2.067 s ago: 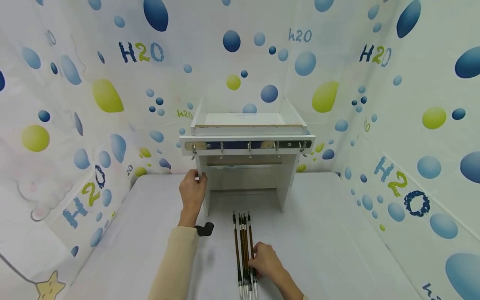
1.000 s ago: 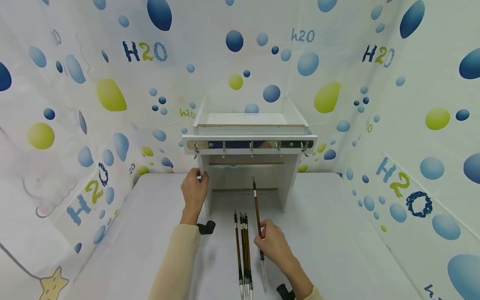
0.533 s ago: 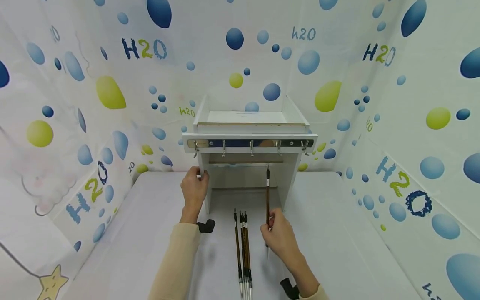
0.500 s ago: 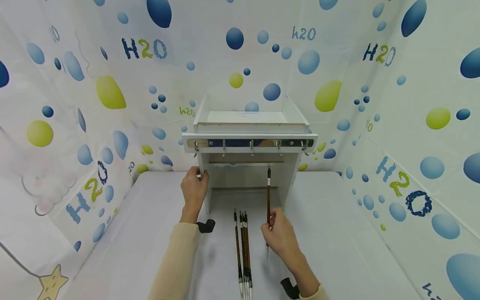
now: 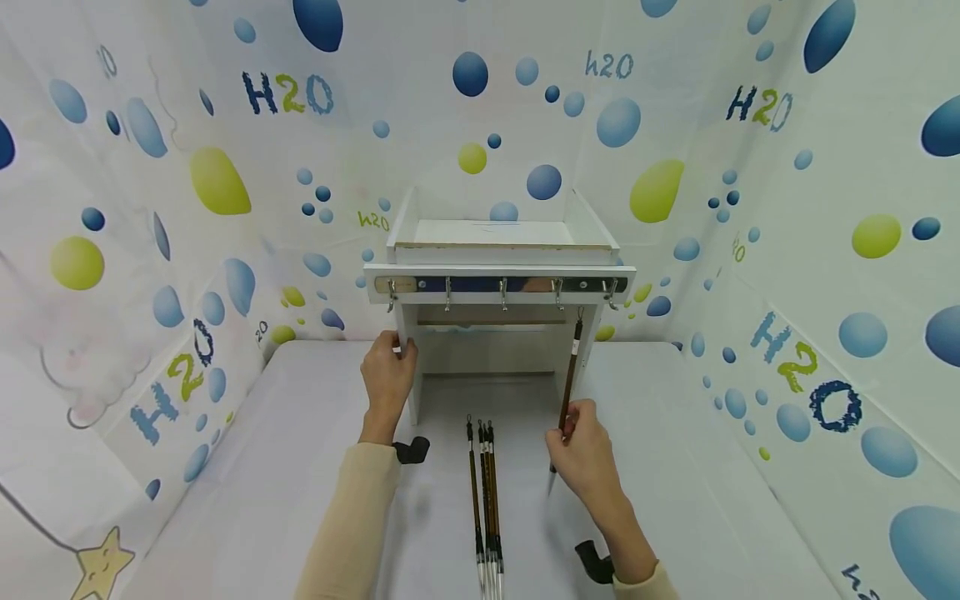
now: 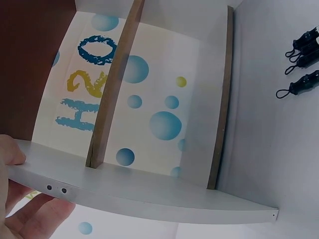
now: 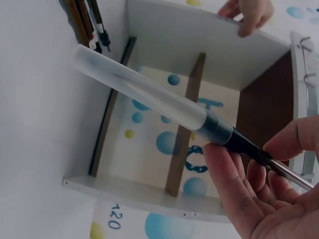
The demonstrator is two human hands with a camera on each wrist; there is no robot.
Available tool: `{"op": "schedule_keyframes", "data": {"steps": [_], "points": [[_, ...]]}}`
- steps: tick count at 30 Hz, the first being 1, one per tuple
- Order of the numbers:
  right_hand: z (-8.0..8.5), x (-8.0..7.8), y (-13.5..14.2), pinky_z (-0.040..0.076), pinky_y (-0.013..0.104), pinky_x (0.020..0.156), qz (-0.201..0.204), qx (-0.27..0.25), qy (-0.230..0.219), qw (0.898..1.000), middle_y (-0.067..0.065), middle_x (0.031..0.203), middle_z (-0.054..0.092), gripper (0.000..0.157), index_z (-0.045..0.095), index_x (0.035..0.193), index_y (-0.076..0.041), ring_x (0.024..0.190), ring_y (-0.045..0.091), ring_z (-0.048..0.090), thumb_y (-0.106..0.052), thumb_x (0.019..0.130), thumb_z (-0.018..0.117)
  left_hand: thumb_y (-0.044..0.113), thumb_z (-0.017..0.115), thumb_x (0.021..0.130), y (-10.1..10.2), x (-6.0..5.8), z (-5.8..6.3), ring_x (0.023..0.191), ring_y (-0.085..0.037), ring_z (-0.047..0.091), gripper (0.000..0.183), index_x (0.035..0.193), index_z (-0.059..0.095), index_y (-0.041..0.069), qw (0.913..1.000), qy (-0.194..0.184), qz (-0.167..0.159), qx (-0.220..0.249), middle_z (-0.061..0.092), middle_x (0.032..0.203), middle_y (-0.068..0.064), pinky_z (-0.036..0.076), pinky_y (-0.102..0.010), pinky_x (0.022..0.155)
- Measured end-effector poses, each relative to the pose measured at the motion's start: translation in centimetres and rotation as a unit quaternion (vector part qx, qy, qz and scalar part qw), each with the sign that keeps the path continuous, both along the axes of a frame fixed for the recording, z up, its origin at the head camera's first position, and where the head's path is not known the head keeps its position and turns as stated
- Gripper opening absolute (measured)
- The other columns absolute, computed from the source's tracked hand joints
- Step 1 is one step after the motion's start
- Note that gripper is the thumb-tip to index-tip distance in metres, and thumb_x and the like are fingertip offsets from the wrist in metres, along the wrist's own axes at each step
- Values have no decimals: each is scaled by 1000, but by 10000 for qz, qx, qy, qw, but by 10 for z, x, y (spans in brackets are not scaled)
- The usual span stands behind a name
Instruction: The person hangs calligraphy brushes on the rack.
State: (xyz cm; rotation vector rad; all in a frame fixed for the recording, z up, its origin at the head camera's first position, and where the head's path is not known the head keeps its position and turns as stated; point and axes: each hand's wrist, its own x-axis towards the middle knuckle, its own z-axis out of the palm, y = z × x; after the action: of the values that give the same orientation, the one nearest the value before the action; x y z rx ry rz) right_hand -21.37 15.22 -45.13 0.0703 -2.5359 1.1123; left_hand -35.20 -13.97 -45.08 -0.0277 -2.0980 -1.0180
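Observation:
My right hand (image 5: 587, 450) pinches a calligraphy brush (image 5: 572, 367) by its brown handle, tilted, loop end up and clear-capped tip down. In the head view, the loop is just below the metal hook strip (image 5: 465, 284), between its two rightmost hooks. The clear cap (image 7: 144, 92) crosses the right wrist view, with thumb and fingers round the dark handle behind it. My left hand (image 5: 386, 383) grips the left side panel (image 6: 149, 191) of a white shelf rack (image 5: 495, 270), thumb on one face and fingers on the other. The brush hangs from no hook.
Several more capped brushes (image 5: 487, 500) lie side by side on the white table (image 5: 300, 467) in front of the rack, loops toward it. Inside the rack run wooden crossbars (image 6: 112, 89). Patterned sheeting (image 5: 420, 108) surrounds the table at the back and sides.
My right hand has taken one brush from the row on the table, lifted it and moved it rightward and up toward the hooks. My left hand has kept its grip on the panel.

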Motion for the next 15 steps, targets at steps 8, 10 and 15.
{"op": "schedule_keyframes", "data": {"steps": [8, 10, 15], "points": [[5, -5, 14, 42, 25, 53, -251, -102, 89, 9996, 10, 81, 57, 32, 48, 113, 1, 64, 17, 51, -6, 83, 59, 10, 66, 90, 0, 0, 0, 78, -39, 76, 20, 99, 68, -8, 10000, -37, -16, 10, 73, 95, -25, 60, -51, 69], [6, -6, 17, 42, 25, 52, -309, -120, 116, 9994, 11, 82, 57, 33, 48, 113, 1, 64, 17, 52, -6, 83, 58, 10, 66, 90, -1, 0, 0, 78, -38, 76, 20, 99, 68, -8, 10000, -53, -14, 10, 73, 96, -25, 60, -51, 70], [5, -8, 22, 42, 25, 51, -411, -101, 198, 9989, 12, 82, 59, 32, 48, 113, 2, 63, 17, 52, -4, 83, 57, 11, 65, 91, -1, -1, -1, 79, -38, 76, 21, 99, 67, -8, 10000, -66, -38, -10, 72, 96, -25, 60, -52, 71]]}}
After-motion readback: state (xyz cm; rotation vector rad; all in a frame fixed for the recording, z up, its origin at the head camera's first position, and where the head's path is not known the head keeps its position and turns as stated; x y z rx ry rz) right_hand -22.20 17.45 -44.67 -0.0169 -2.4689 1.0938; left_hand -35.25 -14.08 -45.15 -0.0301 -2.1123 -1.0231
